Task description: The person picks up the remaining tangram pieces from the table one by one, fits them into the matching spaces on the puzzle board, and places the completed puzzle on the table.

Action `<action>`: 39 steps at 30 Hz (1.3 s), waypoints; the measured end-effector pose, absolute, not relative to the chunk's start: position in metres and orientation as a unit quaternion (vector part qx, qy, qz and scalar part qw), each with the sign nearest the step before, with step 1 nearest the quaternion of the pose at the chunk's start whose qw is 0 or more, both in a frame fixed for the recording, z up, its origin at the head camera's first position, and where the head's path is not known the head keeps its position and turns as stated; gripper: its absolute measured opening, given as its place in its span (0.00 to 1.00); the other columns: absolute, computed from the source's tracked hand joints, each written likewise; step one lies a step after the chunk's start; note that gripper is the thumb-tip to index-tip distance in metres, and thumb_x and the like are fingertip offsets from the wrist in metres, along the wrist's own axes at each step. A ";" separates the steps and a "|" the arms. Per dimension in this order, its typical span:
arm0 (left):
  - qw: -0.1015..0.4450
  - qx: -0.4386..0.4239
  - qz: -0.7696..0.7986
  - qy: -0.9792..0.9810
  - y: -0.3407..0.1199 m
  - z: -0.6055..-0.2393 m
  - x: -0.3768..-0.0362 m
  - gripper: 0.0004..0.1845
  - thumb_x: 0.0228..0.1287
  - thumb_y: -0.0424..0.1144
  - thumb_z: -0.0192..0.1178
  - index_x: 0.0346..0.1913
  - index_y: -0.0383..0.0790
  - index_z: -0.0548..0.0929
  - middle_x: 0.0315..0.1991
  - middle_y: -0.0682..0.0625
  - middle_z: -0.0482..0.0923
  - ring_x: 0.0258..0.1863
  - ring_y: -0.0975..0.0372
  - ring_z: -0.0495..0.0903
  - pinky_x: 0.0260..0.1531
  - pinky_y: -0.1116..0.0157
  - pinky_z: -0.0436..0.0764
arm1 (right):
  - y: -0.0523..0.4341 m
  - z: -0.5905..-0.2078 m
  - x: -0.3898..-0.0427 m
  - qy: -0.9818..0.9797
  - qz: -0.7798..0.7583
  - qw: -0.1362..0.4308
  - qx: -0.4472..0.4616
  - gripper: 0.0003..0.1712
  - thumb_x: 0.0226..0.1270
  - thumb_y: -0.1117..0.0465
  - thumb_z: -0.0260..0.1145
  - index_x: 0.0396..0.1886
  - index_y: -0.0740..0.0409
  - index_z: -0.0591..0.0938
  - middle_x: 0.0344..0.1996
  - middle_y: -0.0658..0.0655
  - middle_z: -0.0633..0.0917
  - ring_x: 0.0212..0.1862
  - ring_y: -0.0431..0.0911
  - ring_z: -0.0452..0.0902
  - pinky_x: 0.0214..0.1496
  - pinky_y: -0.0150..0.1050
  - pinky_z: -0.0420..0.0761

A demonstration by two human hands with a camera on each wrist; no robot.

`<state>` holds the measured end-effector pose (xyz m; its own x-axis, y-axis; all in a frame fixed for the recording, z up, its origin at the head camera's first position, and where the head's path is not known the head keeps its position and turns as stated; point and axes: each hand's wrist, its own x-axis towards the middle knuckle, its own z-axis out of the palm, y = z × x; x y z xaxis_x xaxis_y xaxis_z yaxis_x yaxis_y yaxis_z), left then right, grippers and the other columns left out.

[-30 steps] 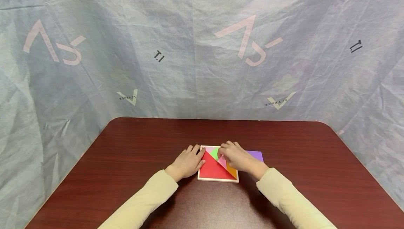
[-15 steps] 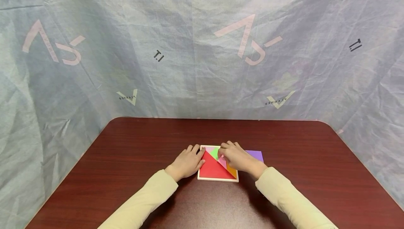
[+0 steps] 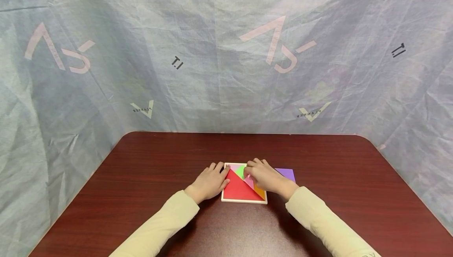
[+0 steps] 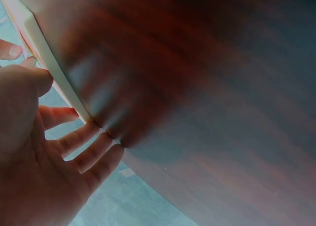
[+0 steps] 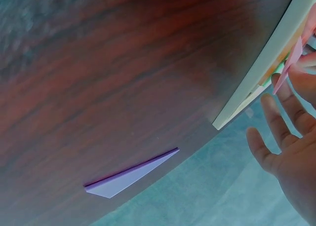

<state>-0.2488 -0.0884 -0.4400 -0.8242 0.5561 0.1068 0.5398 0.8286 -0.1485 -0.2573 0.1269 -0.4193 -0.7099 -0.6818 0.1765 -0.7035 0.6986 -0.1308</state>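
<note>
A tangram tray (image 3: 244, 201) with a pale rim lies at the table's middle. Red pieces (image 3: 238, 191) fill its near left half, with a green piece (image 3: 241, 171), a light pink piece (image 3: 234, 167) and an orange piece (image 3: 260, 191) beyond. My left hand (image 3: 209, 182) rests at the tray's left edge, fingertips along its side in the left wrist view. Over the tray's right part, my right hand (image 3: 267, 176) pinches a pink tangram piece (image 5: 290, 68), tilted up between thumb and fingers in the right wrist view. The hand hides the tray's far right corner.
To the right of the tray, a purple tangram piece (image 3: 286, 173) lies flat on the dark red table (image 3: 159, 154), partly behind the right hand. A grey printed cloth (image 3: 219, 91) hangs past the table's far edge.
</note>
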 end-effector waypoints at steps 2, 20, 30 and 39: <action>0.076 -0.289 0.057 -0.953 -0.088 -0.440 -0.249 0.25 0.68 0.51 0.46 0.63 0.42 0.69 0.55 0.44 0.67 0.50 0.53 0.69 0.46 0.59 0.75 | 0.127 -0.419 -0.257 -0.919 0.092 0.059 0.379 0.11 0.50 0.70 0.67 0.31 0.50 0.80 0.33 0.49 0.78 0.41 0.44 0.69 0.44 0.45 0.70; 0.088 -0.292 0.064 -0.950 -0.088 -0.438 -0.252 0.25 0.68 0.51 0.46 0.62 0.41 0.70 0.54 0.43 0.67 0.49 0.53 0.70 0.45 0.59 0.75 | 0.127 -0.419 -0.259 -0.927 0.080 0.072 0.358 0.08 0.51 0.64 0.70 0.32 0.50 0.81 0.33 0.48 0.79 0.41 0.44 0.70 0.44 0.44 0.70; 0.093 -0.296 0.061 -0.949 -0.089 -0.439 -0.252 0.25 0.68 0.51 0.46 0.62 0.41 0.70 0.54 0.43 0.68 0.48 0.53 0.70 0.45 0.59 0.75 | 0.134 -0.419 -0.260 -0.921 0.094 0.089 0.368 0.09 0.52 0.64 0.69 0.35 0.52 0.81 0.34 0.49 0.80 0.40 0.44 0.69 0.42 0.44 0.69; 0.095 -0.299 0.053 -0.948 -0.091 -0.441 -0.252 0.24 0.68 0.50 0.47 0.61 0.41 0.70 0.54 0.43 0.68 0.48 0.53 0.70 0.45 0.59 0.75 | 0.150 -0.416 -0.261 -0.923 0.102 0.111 0.355 0.06 0.54 0.62 0.68 0.33 0.53 0.80 0.28 0.49 0.76 0.32 0.41 0.63 0.38 0.41 0.66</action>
